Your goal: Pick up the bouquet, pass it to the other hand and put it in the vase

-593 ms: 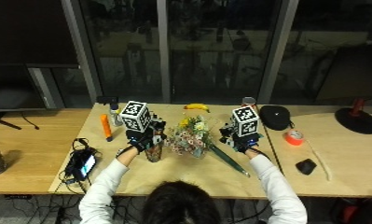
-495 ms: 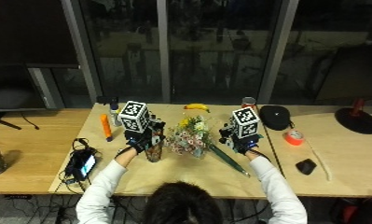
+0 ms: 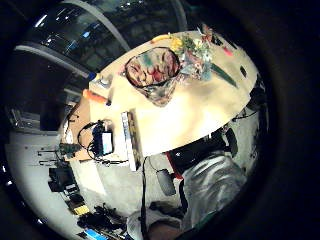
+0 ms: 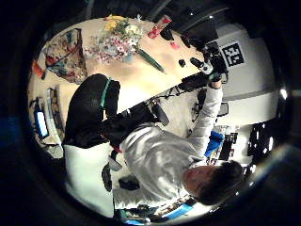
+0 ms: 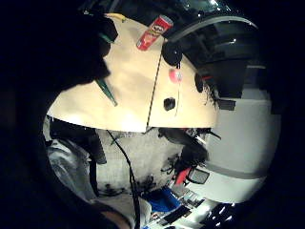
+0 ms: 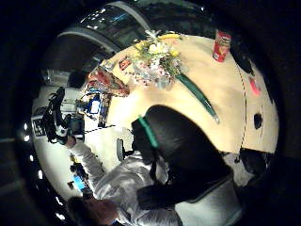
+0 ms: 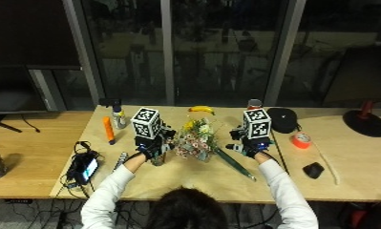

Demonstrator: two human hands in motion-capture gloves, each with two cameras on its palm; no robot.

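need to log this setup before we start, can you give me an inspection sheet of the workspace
surface: wooden table, joined from sections.
job's things: bouquet lies on the table between the hands, green stem end toward the right hand; patterned vase stands by the left hand.
clutter: banana, orange marker, bottle, red can, tape roll, black cap, small black object.
grippers: left hand and right hand are over the table on either side of the bouquet; grips not visible.
cables: tangle beside a small screen at the left.
surroundings: dark windows, monitor at left.
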